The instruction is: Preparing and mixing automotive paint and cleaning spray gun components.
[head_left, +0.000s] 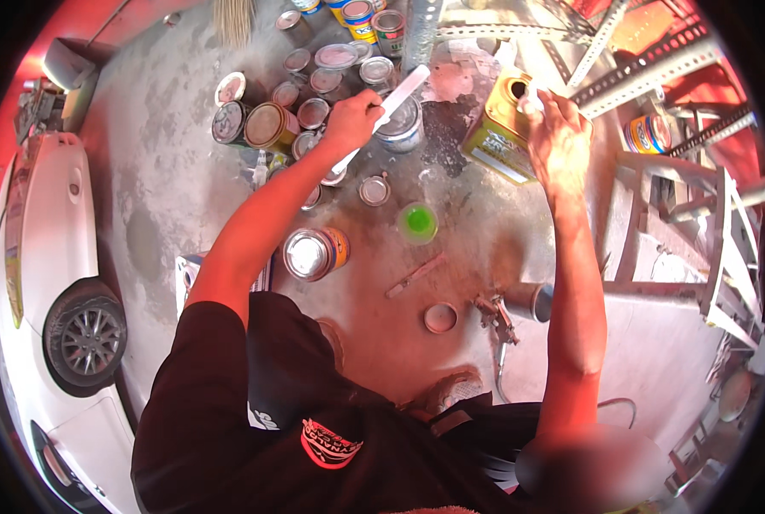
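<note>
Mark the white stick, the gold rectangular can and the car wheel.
White stick [404, 95], head view: on its upper stretch.
Gold rectangular can [497, 140], head view: on its side.
Car wheel [89, 343], head view: on its spokes.

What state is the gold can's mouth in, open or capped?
Open: the gold can shows a dark round hole, uncovered, in its top, near the right hand.

stained grey floor bearing a crowd of round cans, orange-labelled can standing nearer, cup of green liquid sitting to its right, flat stick lying below, small round lid resting beside a spray gun
</note>
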`<state>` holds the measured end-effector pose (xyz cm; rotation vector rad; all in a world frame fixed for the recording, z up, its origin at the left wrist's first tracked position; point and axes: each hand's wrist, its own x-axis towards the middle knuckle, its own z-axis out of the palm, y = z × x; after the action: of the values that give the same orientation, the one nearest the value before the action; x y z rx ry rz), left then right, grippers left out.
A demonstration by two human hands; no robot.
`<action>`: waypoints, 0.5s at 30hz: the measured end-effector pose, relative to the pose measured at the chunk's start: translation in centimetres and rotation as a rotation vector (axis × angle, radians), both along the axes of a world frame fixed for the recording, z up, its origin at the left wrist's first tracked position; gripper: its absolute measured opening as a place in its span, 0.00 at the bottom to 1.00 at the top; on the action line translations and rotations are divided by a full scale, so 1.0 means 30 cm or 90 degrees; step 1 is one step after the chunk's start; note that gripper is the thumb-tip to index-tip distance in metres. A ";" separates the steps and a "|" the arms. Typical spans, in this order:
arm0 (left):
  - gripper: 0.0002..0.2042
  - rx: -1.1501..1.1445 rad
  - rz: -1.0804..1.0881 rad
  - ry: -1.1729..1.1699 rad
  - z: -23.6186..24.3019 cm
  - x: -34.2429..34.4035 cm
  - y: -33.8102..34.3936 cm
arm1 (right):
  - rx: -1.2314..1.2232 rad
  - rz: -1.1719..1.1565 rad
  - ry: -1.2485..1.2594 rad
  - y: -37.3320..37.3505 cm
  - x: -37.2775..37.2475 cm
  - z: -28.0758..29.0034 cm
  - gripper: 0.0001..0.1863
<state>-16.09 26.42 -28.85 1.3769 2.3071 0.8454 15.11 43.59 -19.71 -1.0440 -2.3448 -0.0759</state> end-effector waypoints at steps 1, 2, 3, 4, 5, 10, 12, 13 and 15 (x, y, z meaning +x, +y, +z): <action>0.12 0.038 -0.021 0.052 -0.004 -0.008 0.000 | -0.014 0.002 -0.008 -0.008 -0.007 0.009 0.18; 0.12 0.078 -0.047 0.097 -0.001 0.011 0.013 | -0.003 -0.001 -0.030 0.003 0.001 -0.004 0.18; 0.11 0.117 -0.044 0.173 0.002 0.031 0.021 | 0.003 0.003 -0.040 0.013 0.010 -0.016 0.18; 0.11 0.119 -0.041 0.168 0.008 0.029 0.026 | 0.013 0.009 -0.044 0.017 0.008 -0.016 0.19; 0.11 0.102 -0.050 0.136 0.010 0.026 0.033 | -0.002 0.015 -0.043 0.010 0.003 -0.005 0.20; 0.13 0.135 -0.010 0.088 0.029 -0.125 0.182 | -0.034 -0.001 -0.027 0.008 0.006 -0.005 0.20; 0.13 0.236 0.005 0.245 0.031 -0.300 0.299 | -0.033 0.007 -0.031 0.010 -0.004 0.019 0.19; 0.15 0.219 0.016 0.390 0.028 -0.451 0.344 | -0.037 0.010 -0.025 -0.001 -0.035 0.021 0.19; 0.23 0.144 0.085 0.491 0.029 -0.617 0.438 | -0.057 0.013 -0.014 -0.012 -0.051 0.026 0.19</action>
<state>-34.59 39.56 -27.98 1.9200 2.9615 0.7038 13.59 43.21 -18.92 -1.0668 -2.3973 0.0260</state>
